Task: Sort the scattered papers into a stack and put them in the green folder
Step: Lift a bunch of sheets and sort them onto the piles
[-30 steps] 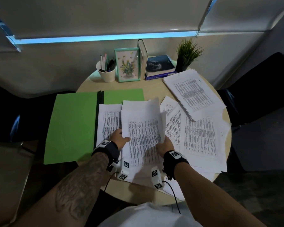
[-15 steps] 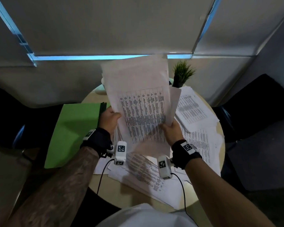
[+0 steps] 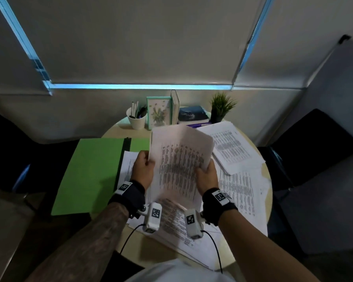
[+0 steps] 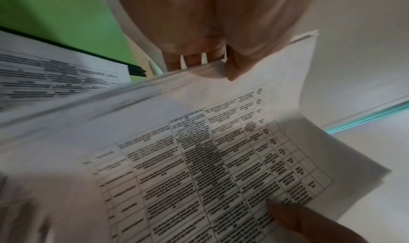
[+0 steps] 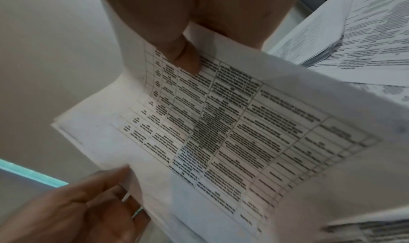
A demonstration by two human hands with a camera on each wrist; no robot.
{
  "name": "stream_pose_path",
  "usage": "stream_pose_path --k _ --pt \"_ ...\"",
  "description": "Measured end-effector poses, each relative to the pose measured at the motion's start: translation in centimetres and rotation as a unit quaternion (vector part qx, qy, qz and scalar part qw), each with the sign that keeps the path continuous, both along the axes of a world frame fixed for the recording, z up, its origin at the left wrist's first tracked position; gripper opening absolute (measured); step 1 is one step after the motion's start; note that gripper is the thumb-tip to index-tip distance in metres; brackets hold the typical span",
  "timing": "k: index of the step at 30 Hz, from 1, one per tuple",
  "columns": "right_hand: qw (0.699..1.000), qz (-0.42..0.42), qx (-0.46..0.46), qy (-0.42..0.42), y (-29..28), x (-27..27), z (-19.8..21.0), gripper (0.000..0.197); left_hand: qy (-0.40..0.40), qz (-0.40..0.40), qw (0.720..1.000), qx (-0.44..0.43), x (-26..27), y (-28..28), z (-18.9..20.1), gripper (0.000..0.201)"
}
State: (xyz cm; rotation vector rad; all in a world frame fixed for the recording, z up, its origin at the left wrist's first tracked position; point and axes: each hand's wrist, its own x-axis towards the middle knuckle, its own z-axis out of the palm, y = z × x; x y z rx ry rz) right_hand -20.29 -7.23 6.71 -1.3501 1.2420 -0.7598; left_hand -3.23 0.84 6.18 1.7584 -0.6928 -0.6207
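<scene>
I hold a bundle of printed sheets [image 3: 179, 159] upright above the round table [image 3: 118, 131], its lower edge near the loose papers. My left hand [image 3: 144, 169] grips its left edge, thumb in front and fingers behind, as the left wrist view shows on the bundle [image 4: 221, 150]. My right hand [image 3: 206, 175] pinches the right edge of the bundle [image 5: 232, 133], thumb on the printed face. The open green folder [image 3: 90, 174] lies flat on the left of the table. More loose papers [image 3: 238, 186] cover the table's right and front, with another pile [image 3: 232, 147] at the back right.
At the back of the table stand a white pen cup [image 3: 137, 119], a framed picture [image 3: 159, 112], upright and stacked books [image 3: 192, 113] and a small potted plant [image 3: 220, 108]. Dark chairs [image 3: 314, 147] stand to the right and left.
A second ago the bundle lay on the table under both hands. They lifted it upright and high, and now it has come down lower, towards the table.
</scene>
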Motion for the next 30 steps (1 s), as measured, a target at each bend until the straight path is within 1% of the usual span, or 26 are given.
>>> stream_pose_path --k 3,5,8,10,12,14,15,17,19,21,24,25,28,30 --pt "0.999 -0.002 -0.025 -0.037 -0.3 0.0 0.9 0.029 0.006 0.023 0.998 -0.056 0.0 -0.1 1.2 0.017" --pt "0.998 -0.007 -0.028 -0.048 -0.4 -0.4 0.5 0.026 0.015 0.037 0.997 -0.063 -0.2 0.1 1.2 0.015" --pt "0.999 -0.028 0.014 -0.040 0.1 -1.2 -1.7 0.021 0.038 0.029 0.999 -0.007 -0.7 1.3 -1.0 0.019" --pt "0.999 -0.040 0.010 -0.018 0.6 -1.5 -3.0 0.014 0.056 0.009 0.998 0.024 -1.3 1.8 -2.4 0.025" --pt "0.998 -0.058 0.005 -0.031 0.7 -1.5 -3.0 0.015 0.068 0.007 0.997 0.019 -1.7 1.7 -2.6 0.026" --pt "0.996 -0.071 0.002 -0.059 0.3 -1.3 -2.0 0.027 0.064 0.018 0.998 -0.003 -1.7 1.2 -1.7 0.025" --pt "0.995 -0.072 0.001 -0.073 0.0 -1.3 -1.5 0.030 0.057 0.024 0.998 -0.012 -1.7 0.9 -1.2 0.023" --pt "0.994 -0.064 0.006 -0.091 -0.7 -1.3 -1.0 0.027 0.044 0.031 0.998 -0.016 -1.5 0.6 -1.1 0.023" --pt "0.994 -0.057 0.029 -0.086 -0.9 -1.5 -1.5 0.027 0.045 0.028 0.999 0.011 -1.4 0.9 -2.4 0.023" --pt "0.995 -0.051 0.052 -0.065 -0.6 -1.6 -2.7 0.031 0.052 0.011 0.997 0.056 -1.6 1.2 -4.5 0.023" --pt "0.997 -0.038 0.049 -0.042 -0.4 -1.6 -3.2 0.029 0.039 -0.024 0.992 0.118 -1.6 1.0 -6.0 0.013" --pt "0.997 -0.036 0.049 -0.044 -0.7 -1.5 -2.9 0.027 0.032 -0.032 0.992 0.119 -1.4 0.7 -5.9 0.012" --pt "0.998 -0.025 0.023 -0.045 -2.3 -1.1 -1.5 0.023 0.011 -0.027 0.995 0.091 -0.6 -0.8 -4.8 0.023" --pt "0.999 -0.014 0.007 -0.034 -3.7 -1.0 -0.8 0.020 0.003 -0.021 0.997 0.068 -0.1 -1.9 -3.7 0.027"
